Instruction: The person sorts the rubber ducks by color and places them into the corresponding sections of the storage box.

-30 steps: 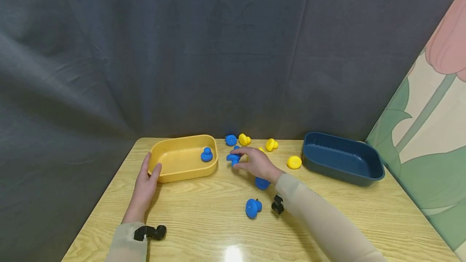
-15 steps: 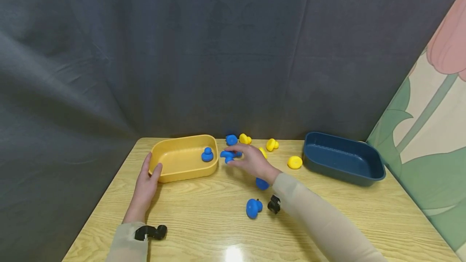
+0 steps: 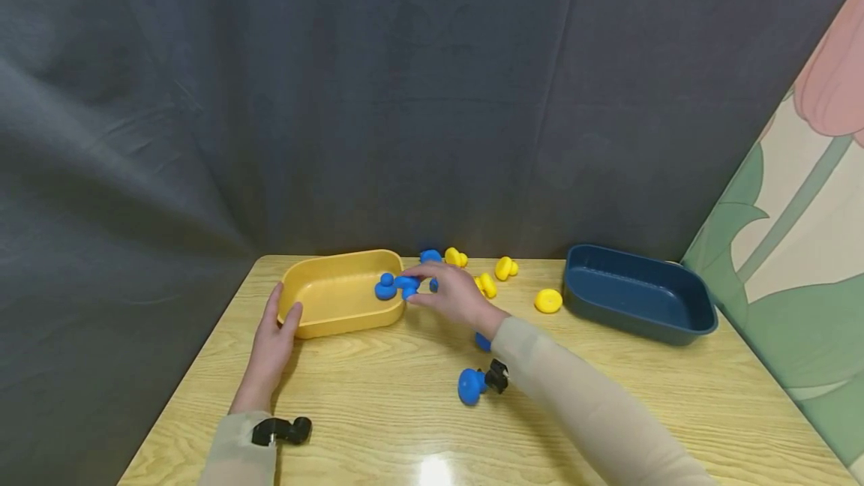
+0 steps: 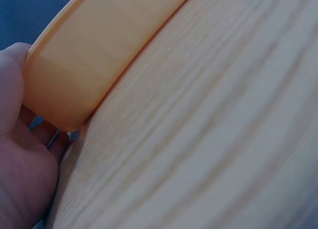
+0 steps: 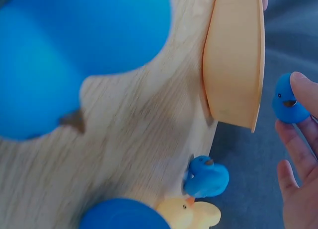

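My right hand [image 3: 454, 292] pinches a blue rubber duck [image 5: 285, 101] between thumb and fingers. In the head view that duck overlaps the right rim of the yellow basin [image 3: 337, 328]. Another blue duck [image 3: 385, 289] stands inside the basin, near its right end. My left hand [image 3: 270, 336] holds the basin's left front corner, thumb on the near side and fingers along the end wall. In the left wrist view the fingertips [image 4: 49, 132] show partly behind the corner. A blue duck [image 3: 434, 286] is mostly hidden behind my right hand.
Several yellow ducks [image 3: 506, 268] lie on the wooden table [image 3: 364, 411] between the basins. Blue ducks lie at the back edge, under my right wrist, and nearer the front, where one blue duck [image 3: 469, 386] lies on its side. A dark blue basin [image 3: 637, 321] stands at right.
My right hand has moved left with its blue duck, from the middle of the table to the yellow basin's right rim. My left hand stays at the basin's corner.
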Demonstrator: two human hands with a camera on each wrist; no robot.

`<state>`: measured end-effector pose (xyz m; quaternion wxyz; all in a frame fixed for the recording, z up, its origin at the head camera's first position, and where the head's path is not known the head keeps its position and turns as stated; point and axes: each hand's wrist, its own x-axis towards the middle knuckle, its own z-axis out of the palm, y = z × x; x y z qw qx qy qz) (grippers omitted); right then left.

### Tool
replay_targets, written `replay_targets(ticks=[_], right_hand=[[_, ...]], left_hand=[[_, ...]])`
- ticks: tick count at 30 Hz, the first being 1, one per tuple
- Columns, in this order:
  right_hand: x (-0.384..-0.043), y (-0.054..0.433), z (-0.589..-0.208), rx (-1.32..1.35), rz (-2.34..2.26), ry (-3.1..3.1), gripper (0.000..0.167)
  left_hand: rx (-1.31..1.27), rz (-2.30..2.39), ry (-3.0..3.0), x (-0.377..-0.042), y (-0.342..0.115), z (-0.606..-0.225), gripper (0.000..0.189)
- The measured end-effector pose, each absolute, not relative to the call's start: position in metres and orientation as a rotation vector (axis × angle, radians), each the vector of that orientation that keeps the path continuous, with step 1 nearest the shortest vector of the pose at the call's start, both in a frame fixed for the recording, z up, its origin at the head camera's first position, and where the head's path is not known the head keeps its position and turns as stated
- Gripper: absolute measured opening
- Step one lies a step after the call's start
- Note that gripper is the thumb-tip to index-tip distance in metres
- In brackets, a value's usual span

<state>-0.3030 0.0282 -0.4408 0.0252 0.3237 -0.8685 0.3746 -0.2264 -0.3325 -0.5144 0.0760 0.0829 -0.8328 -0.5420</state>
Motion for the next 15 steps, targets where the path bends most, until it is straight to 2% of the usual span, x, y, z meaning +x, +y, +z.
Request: replay_targets(ticks=[15], right_hand=[[-0.304, 0.005, -0.444, 1.039, 1.145, -2.64, 0.048]], left_hand=[[0.239, -1.639, -2.492, -0.225, -0.332, -0.514, 0.085]])
